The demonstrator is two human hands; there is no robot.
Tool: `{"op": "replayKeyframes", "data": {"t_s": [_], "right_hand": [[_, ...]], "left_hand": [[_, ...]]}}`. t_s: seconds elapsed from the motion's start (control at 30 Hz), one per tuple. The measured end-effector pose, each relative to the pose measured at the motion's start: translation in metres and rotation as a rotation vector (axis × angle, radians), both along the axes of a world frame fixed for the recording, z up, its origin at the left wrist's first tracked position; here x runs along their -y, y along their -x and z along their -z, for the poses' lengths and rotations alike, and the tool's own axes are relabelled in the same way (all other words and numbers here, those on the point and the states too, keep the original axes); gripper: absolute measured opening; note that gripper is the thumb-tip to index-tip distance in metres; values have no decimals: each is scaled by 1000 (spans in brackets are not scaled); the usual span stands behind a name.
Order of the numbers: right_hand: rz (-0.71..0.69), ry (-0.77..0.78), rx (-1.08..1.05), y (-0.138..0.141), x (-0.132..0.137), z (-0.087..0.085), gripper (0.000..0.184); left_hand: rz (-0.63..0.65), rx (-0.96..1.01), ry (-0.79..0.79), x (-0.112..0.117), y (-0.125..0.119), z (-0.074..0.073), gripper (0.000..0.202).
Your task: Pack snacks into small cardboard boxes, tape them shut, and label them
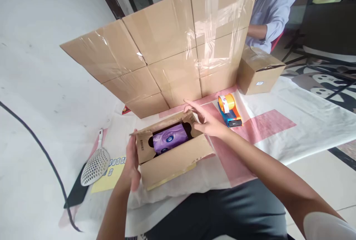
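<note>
A small open cardboard box [174, 162] lies on the cloth in front of me, with a purple packet [169, 138] inside. My left hand [132, 165] rests flat against the box's left end, fingers stretched, pressing the side flap. My right hand [205, 119] hovers open over the box's far right flap, fingers spread and touching its edge. An orange and blue tape dispenser [230, 110] sits just right of that hand.
A wall of several taped cardboard boxes [167, 47] stands behind. Another sealed box [258, 71] sits at the right, beside a seated person's sleeve [274, 17]. A white perforated scoop [96, 164] and yellow sheet [111, 175] lie left. A black cable [41, 147] crosses the floor.
</note>
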State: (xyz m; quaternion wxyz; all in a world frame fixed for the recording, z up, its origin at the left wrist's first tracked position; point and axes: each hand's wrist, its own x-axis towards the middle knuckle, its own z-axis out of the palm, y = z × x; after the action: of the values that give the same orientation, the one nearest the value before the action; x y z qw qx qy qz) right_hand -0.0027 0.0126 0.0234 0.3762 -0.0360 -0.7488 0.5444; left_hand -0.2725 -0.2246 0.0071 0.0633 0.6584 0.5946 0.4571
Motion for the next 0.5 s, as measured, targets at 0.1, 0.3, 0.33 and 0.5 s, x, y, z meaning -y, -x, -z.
{"op": "replayKeyframes", "data": {"t_s": [0.1, 0.3, 0.33, 0.5], "right_hand": [[-25, -140, 29, -6, -6, -1, 64], [-37, 48, 50, -1, 3, 5, 50], [-17, 68, 58, -2, 6, 4, 51], [583, -18, -36, -49, -5, -4, 45]], "left_hand": [[-2, -139, -5, 12, -14, 11, 141], [-255, 230, -186, -7, -29, -5, 56], [-306, 289, -156, -11, -30, -9, 53], [-485, -143, -82, -13, -53, -31, 30]]}}
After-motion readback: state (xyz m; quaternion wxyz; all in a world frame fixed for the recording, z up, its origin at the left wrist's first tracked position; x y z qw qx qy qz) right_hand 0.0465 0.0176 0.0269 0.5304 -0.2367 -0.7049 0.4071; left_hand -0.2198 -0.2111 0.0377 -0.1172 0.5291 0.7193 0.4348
